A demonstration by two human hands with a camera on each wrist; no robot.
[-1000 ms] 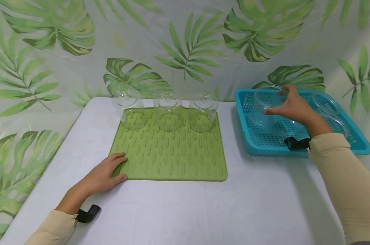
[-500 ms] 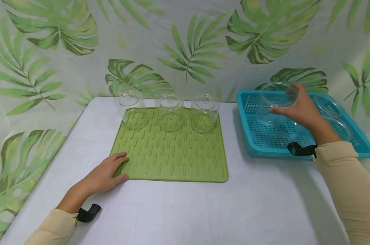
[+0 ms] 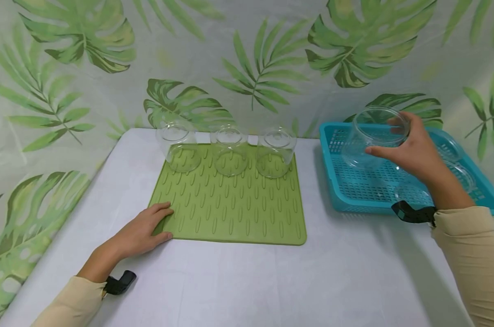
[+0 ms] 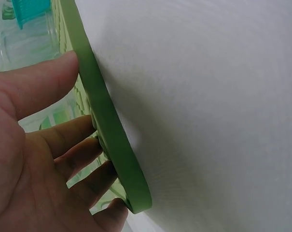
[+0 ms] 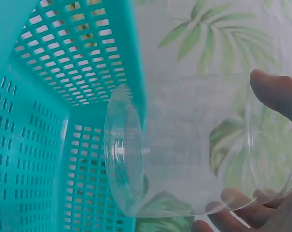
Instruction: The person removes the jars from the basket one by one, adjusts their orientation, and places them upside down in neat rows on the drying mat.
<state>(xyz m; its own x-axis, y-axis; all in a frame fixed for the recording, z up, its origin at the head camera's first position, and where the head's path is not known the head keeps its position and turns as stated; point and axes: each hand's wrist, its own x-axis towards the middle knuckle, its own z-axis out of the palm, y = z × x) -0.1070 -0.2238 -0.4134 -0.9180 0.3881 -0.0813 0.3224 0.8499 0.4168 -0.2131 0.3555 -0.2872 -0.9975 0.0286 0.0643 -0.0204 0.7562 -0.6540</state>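
At the right of the head view, my right hand (image 3: pixel 420 152) grips a clear cylindrical jar (image 3: pixel 359 141) near its rim, fingers on one side and thumb on the other. The jar is tilted, mouth up, over the blue basket (image 3: pixel 332 190). In the right wrist view the jar (image 5: pixel 184 159) spans from the hand (image 5: pixel 281 104) to the perforated basket wall (image 5: pixel 83 67). My left hand (image 3: pixel 138 231) rests on the near left corner of the green ridged mat (image 3: pixel 230 213). Its fingers (image 4: pixel 71 135) lie extended over the mat edge (image 4: pixel 104 106).
Three similar clear jars (image 3: pixel 181 150), (image 3: pixel 229 154), (image 3: pixel 275 156) stand bottom-up in a row along the mat's far edge. More clear jars (image 3: pixel 459 175) lie in the basket, partly hidden by the right arm. A leaf-printed cloth (image 3: pixel 279 54) hangs behind the white table (image 3: pixel 247 281).
My right hand has raised the jar up from the basket and tilted it, moving slightly right in the view. The left hand stays on the mat corner.
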